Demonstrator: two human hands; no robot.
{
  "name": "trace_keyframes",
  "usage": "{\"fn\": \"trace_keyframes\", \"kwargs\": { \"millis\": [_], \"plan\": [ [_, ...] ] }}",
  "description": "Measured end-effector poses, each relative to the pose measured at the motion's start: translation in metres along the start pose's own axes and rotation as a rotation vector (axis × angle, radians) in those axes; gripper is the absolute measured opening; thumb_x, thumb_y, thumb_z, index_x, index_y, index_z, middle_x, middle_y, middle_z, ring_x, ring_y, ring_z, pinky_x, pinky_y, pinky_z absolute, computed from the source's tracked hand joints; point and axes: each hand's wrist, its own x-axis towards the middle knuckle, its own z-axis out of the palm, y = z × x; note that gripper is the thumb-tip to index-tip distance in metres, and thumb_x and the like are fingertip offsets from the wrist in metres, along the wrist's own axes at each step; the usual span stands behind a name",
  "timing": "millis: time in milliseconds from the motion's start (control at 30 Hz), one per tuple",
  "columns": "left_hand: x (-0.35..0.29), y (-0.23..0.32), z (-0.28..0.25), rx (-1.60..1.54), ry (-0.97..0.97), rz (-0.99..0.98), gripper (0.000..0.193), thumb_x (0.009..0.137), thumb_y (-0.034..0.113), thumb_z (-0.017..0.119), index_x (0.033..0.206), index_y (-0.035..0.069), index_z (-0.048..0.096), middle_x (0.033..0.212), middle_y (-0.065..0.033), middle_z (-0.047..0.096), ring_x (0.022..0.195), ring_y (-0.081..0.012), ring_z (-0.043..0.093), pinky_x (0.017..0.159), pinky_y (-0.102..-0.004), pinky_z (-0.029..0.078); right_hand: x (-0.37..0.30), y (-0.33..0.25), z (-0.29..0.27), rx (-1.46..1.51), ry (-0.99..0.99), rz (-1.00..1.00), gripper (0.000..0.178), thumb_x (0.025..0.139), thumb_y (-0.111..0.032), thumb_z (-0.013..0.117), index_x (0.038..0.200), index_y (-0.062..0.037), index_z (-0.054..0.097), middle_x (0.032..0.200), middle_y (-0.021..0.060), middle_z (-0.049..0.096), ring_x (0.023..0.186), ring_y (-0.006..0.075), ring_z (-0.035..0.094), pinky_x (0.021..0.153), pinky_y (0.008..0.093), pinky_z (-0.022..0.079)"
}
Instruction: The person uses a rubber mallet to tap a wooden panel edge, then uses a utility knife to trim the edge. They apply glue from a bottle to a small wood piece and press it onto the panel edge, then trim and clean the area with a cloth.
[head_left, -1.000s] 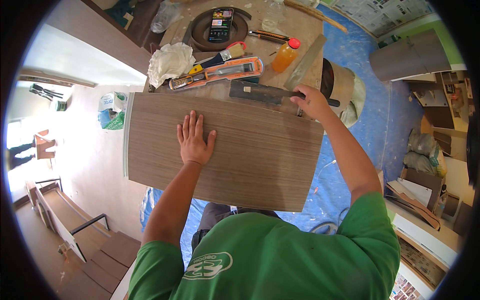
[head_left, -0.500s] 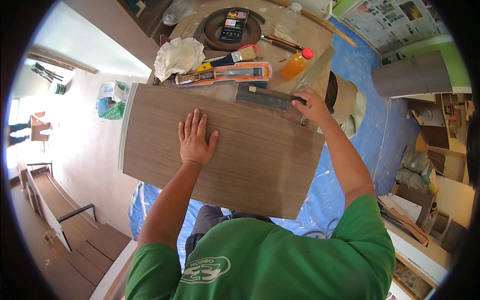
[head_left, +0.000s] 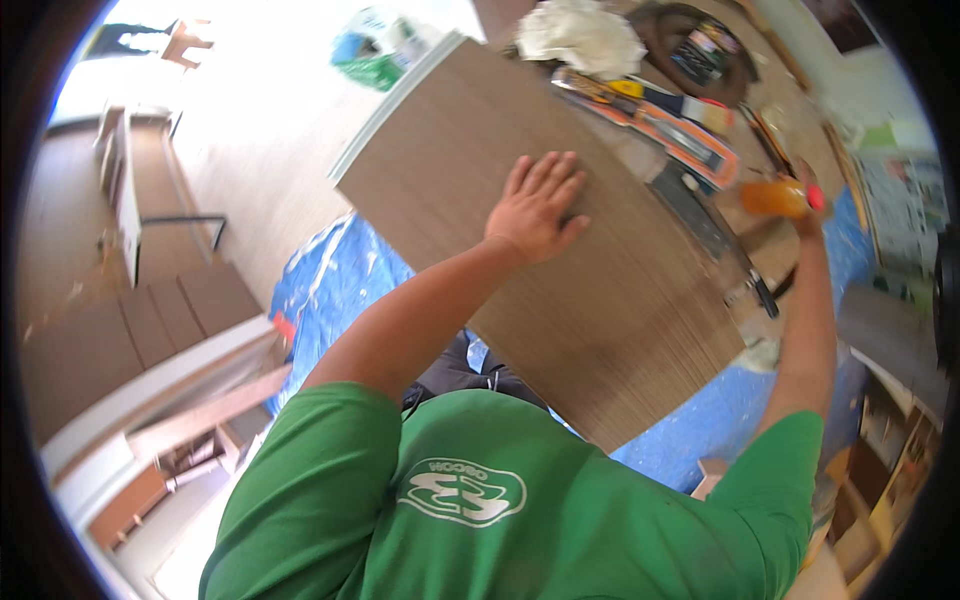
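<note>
My left hand [head_left: 540, 207] lies flat on a wood-grained brown board [head_left: 600, 280], fingers stretched out. The board has a pale strip along its far left edge. At the far right, my right hand [head_left: 808, 212] is by the red cap of a bottle of orange liquid [head_left: 768, 198]. The bottle and blur hide its fingers, so I cannot tell whether it grips anything. Between the hands, a narrow tool with a black handle [head_left: 765, 295] lies beside a dark flat slab [head_left: 690, 208] at the board's far edge.
Behind the board are an orange-and-clear tool package [head_left: 690, 145], a paintbrush [head_left: 690, 108], crumpled white cloth or paper [head_left: 582, 38] and a phone [head_left: 706, 50] on a brown coil [head_left: 655, 35]. Blue sheeting [head_left: 340, 275] covers floor below. A plastic bag [head_left: 380, 50] sits beyond the board's left end.
The view has turned, so the bench appears rotated clockwise. My right hand has left the black-handled tool and moved to the bottle. My left hand stays flat on the board.
</note>
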Motion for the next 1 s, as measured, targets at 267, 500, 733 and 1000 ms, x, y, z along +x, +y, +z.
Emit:
{"fn": "trace_keyframes", "kwargs": {
  "millis": [267, 500, 733, 1000],
  "plan": [
    [-0.011, 0.000, 0.011, -0.033, 0.034, 0.012, 0.066, 0.103, 0.053, 0.049, 0.155, 0.013, 0.048, 0.170, -0.0093, 0.033, 0.159, -0.0282, 0.025, 0.132, -0.0520, 0.011, 0.030, 0.008, 0.002, -0.778, -0.214, -0.058, 0.051, 0.098, -0.038, 0.071, 0.135, -0.0030, 0.064, 0.109, 0.0210, 0.070, 0.097, 0.0392, 0.069, 0.085, 0.0464, 0.054],
    [-0.001, 0.005, 0.014, -0.075, 0.093, 0.053, 0.064, 0.102, 0.051, 0.054, 0.152, 0.012, 0.051, 0.168, -0.0102, 0.037, 0.157, -0.0302, 0.029, 0.131, -0.0530, 0.015, -0.009, 0.004, -0.048, -0.722, -0.156, -0.021, 0.041, 0.101, -0.023, 0.068, 0.136, -0.0027, 0.062, 0.116, 0.0191, 0.070, 0.110, 0.0368, 0.066, 0.095, 0.0456, 0.051],
    [-0.016, -0.006, 0.013, -0.055, 0.091, 0.031, 0.064, 0.103, 0.052, 0.052, 0.153, 0.012, 0.051, 0.168, -0.0103, 0.037, 0.157, -0.0294, 0.029, 0.131, -0.0529, 0.014, -0.126, -0.147, -0.049, -0.281, 0.187, 0.763, 0.032, 0.102, -0.013, 0.070, 0.130, -0.0010, 0.063, 0.101, 0.0045, 0.065, 0.088, 0.0131, 0.060, 0.081, 0.0304, 0.050],
    [-0.020, -0.012, 0.022, -0.150, 0.162, 0.030, 0.064, 0.103, 0.050, 0.053, 0.154, 0.012, 0.049, 0.167, -0.0104, 0.037, 0.157, -0.0291, 0.028, 0.131, -0.0524, 0.013, -0.293, -0.383, 0.018, 0.599, 0.541, 1.071, 0.033, 0.094, -0.007, 0.074, 0.121, -0.0032, 0.055, 0.104, 0.0118, 0.065, 0.092, 0.0239, 0.067, 0.078, 0.0384, 0.060]
  ]
}}
